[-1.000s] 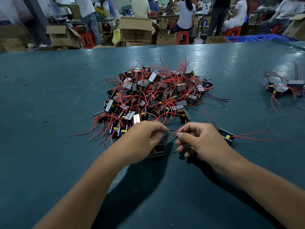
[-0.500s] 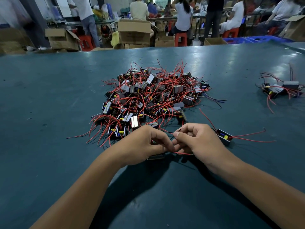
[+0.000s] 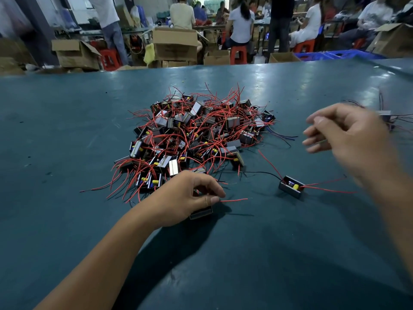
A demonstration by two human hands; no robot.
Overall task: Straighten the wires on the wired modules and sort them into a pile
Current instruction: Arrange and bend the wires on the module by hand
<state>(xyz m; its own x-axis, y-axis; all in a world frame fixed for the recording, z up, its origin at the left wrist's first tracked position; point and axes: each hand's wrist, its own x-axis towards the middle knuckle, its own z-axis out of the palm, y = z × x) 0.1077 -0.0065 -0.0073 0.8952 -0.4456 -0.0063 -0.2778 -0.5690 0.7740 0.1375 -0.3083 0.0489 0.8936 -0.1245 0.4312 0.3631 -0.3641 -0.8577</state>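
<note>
Module (image 3: 201, 213) under the left hand (image 3: 190, 202), low on the teal bench (image 3: 67, 130) just in front of the tangled heap (image 3: 196, 135); the left grip curls around it, and its red wire (image 3: 234, 200) runs out level to the right, past the thumb. The right hand (image 3: 344, 137) is lifted off to the right, blurred, fingers loosely bent and grasping nothing. A loose module (image 3: 291, 189) lies between the hands, long axis slanting down-right, red leads trailing right. A small sorted pile (image 3: 388, 117) sits far right, partly hidden

left hand (image 3: 190, 198) grips module (image 3: 201, 213) | right hand (image 3: 348, 135) raised, blurred | tangled heap (image 3: 196, 135) behind
</note>
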